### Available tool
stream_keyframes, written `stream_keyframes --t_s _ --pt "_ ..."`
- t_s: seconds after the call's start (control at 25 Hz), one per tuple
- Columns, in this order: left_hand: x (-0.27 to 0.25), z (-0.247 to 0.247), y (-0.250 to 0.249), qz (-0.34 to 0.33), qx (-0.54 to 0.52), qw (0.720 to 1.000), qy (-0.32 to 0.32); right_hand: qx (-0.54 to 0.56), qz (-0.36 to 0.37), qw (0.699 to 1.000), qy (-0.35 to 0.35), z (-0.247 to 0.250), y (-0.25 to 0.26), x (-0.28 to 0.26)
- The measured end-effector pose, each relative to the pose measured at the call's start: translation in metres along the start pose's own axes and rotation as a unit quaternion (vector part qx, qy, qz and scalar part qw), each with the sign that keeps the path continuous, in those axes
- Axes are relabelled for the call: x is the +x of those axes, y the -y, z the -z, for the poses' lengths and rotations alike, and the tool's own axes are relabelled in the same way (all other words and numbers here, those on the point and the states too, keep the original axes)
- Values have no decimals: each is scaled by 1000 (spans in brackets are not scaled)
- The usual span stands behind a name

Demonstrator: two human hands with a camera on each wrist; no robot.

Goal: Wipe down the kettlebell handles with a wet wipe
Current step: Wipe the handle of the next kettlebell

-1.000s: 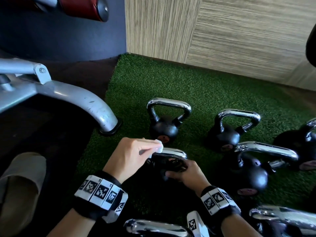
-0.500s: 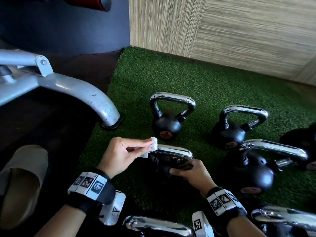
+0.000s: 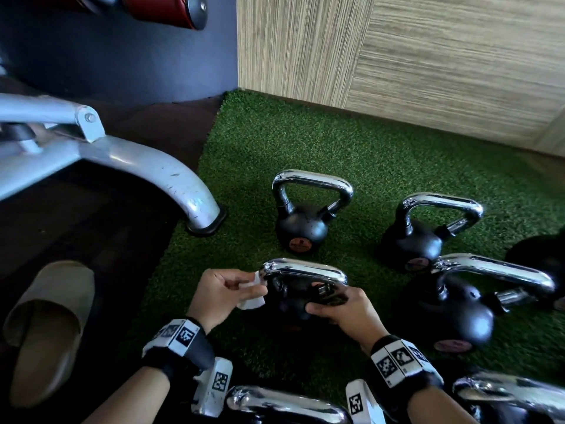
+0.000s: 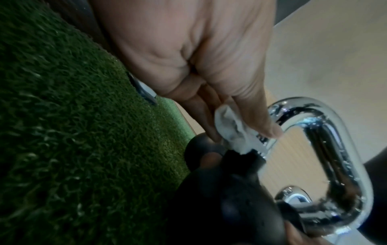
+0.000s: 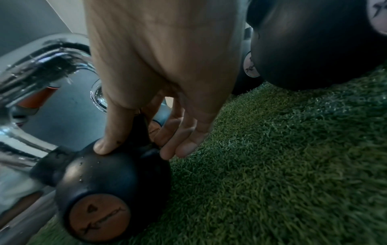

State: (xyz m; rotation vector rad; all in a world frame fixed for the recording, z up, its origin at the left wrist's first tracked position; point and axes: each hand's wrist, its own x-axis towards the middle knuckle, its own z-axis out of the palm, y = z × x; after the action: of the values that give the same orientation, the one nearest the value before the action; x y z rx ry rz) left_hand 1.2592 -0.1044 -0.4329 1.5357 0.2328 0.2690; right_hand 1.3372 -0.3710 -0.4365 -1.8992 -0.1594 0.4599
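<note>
Gym interior. Chrome-handled kettlebells (image 3: 301,228) stood in rows on green artificial turf (image 3: 305,142) around the left hand (image 3: 226,290). A grey steel machine frame (image 3: 165,175) stood left of it, with a red padded roller (image 3: 162,7) beyond.

Green turf (image 3: 336,148) lies beside dark floor (image 3: 101,240). Kettlebells (image 3: 301,229) stand on the turf; a machine foot (image 3: 203,220) sits at its edge, perhaps overlapping it. A slipper (image 3: 49,325) lies on the dark floor.

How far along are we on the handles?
Done: droplets bead the near handle. In hand: left hand pinches the wet wipe on its left leg; right hand grips that kettlebell. Left: the other kettlebells, wiped or not I cannot tell.
</note>
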Motion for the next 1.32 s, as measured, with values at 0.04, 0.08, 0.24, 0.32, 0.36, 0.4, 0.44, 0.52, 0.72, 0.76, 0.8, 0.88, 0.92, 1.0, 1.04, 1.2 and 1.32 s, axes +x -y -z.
stream_keyframes --t_s 0.04,0.08,0.24,0.32,0.36,0.4,0.44,0.52,0.72,0.76,0.8,0.88,0.92,1.0,1.04,1.2,1.32 --pt "-1 -3 0 -9 5 1000 -19 -8 5 1000 -1 1 -2 1" --pt "-2 -7 -3 -20 14 999 -34 -19 9 1000 -3 3 -3 1" --pt "9 -21 -9 -74 97 987 -106 -74 21 997 29 12 -3 0" --pt "22 -29 -9 -97 128 978 -133 -124 43 987 94 9 5 -6" --pt "28 -32 -9 -103 145 975 -134 -134 49 982 125 5 8 -6" --pt "33 -34 -10 -101 148 976 -124 -141 51 978 142 2 14 -7" --pt "36 -34 -11 -91 138 981 -104 -149 52 977 145 0 19 -6" --pt "36 -28 -16 -50 103 993 -38 -138 60 983 107 -3 24 3" --pt "35 -22 -16 -43 136 990 17 -58 17 993 99 -27 16 22" --pt "36 -25 -17 -45 139 989 -1 -59 8 992 108 -31 15 23" --pt "37 -29 -18 -44 130 990 -16 -65 8 992 106 -32 15 25" --pt "38 -36 -27 -41 72 996 -35 -65 14 993 99 -31 14 29" --pt "39 -38 -31 -51 46 997 -35 -61 18 993 98 -30 13 29" --pt "42 -40 -35 -68 35 997 -25 -43 13 994 100 -29 12 28" --pt "43 -40 -35 -57 47 997 -25 -37 11 995 96 -30 11 28" --pt "42 -38 -33 -4 30 999 -22 -21 21 997 76 -37 12 27" --pt "37 -40 -51 -42 -66 997 14 -38 40 997 59 -36 7 26"
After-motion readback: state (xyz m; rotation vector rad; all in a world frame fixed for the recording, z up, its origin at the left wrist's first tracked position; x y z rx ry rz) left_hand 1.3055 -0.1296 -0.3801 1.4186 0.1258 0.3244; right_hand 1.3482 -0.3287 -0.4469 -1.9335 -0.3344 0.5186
